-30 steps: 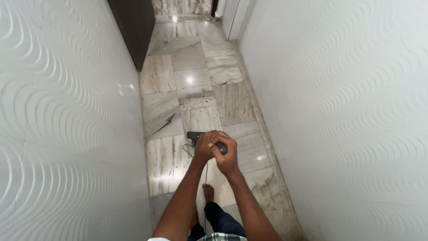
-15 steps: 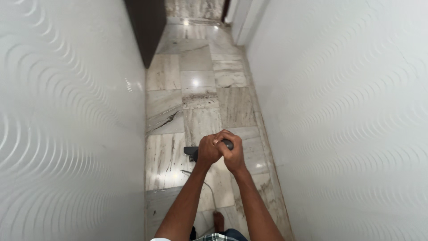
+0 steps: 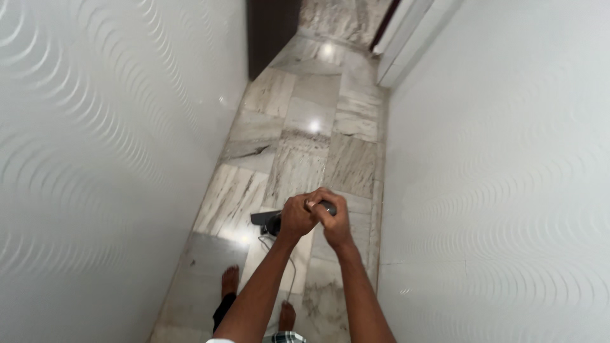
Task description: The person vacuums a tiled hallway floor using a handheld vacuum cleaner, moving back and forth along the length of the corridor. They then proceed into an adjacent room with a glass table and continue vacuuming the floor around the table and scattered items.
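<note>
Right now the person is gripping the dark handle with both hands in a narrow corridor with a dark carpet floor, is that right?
Not quite. The floor is pale, glossy marble tile with grey veining, not dark carpet, as the head view shows. The rest holds: the left hand and right hand both grip the dark handle in a narrow corridor.
</note>
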